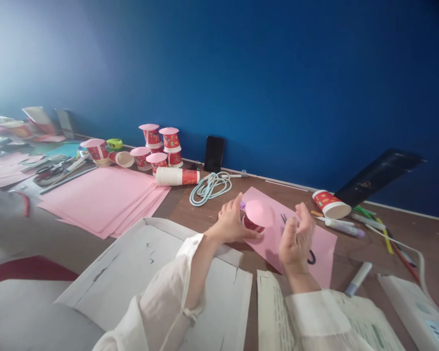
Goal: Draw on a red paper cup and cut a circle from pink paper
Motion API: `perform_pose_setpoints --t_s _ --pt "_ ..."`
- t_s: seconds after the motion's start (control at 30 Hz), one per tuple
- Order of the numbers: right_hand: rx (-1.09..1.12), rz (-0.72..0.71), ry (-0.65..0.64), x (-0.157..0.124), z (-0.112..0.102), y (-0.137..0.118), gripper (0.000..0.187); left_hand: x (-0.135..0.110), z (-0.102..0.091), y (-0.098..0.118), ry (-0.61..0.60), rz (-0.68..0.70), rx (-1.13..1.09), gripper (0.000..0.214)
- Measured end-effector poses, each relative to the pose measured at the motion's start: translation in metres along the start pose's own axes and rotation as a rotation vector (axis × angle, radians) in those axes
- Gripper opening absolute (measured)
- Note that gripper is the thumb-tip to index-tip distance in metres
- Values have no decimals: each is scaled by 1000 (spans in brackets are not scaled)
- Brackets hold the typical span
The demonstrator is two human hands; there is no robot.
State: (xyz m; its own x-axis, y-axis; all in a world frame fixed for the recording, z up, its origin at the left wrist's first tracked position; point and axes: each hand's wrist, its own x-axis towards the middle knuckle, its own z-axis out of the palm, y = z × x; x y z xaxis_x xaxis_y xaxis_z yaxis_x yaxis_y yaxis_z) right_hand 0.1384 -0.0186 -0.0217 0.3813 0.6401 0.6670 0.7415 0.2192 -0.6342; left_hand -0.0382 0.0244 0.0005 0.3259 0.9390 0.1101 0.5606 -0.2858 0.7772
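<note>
A red paper cup (251,224) stands on a pink sheet (324,243) with black marks, and a round pink paper disc (259,213) covers its top. My left hand (231,222) is curved about the cup's left side, thumb across the front near its base and fingers at the far left. A small purple thing (243,205) shows by those fingertips, too little of it to name. To the right of the cup, my right hand (297,236) is raised over the sheet, palm toward the cup, holding nothing; its thumb stands apart from the fingers.
Disc-topped cups (170,140) stand at the back left near a lying cup stack (177,176), a coiled cord (210,187) and a phone (214,153). Pink sheets (102,195) lie left. Another cup (331,204), markers (358,279) and a power strip (415,312) are on the right.
</note>
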Motion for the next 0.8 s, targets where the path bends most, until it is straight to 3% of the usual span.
perform_pose_setpoints --t_s 0.07,0.3,0.57,0.8 --pt "1 21 13 1 0 3 64 0 2 -2 -30 6 63 108" --pt "0 43 -13 -1 5 0 65 -1 17 1 80 30 162 71" --pt "15 80 18 -2 6 2 60 2 8 1 282 256 -78 77" --pt "15 75 -5 -3 6 3 65 0 5 3 317 258 -141 77"
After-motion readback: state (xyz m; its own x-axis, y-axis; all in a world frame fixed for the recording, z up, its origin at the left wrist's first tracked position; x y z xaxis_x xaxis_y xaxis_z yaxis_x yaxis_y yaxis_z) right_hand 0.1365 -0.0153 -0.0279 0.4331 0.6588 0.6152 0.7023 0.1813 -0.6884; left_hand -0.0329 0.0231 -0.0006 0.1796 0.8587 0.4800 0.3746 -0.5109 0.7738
